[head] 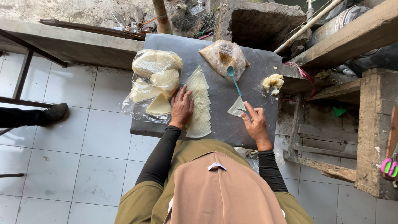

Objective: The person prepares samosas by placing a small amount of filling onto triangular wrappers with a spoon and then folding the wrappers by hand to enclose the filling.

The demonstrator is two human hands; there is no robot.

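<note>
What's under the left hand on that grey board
The left hand rests on a fanned row of pale triangular wrappers. The wrapper edges directly beneath the palm are hidden.

Bare board (253, 74) btwn my hands is free; wrapper stack (198, 103) blocks left, filling lump (273, 83) sits far right.

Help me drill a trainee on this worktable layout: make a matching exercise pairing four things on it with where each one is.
Things:
1. Fanned row of pastry triangles
2. Teal spoon
3. Lump of filling
4. Clear bag of pastry sheets

Places:
A. At the table's right edge
B. Under the left hand
C. At the table's left side
D. Held by the right hand

Pairs: 1-B, 2-D, 3-A, 4-C
</note>
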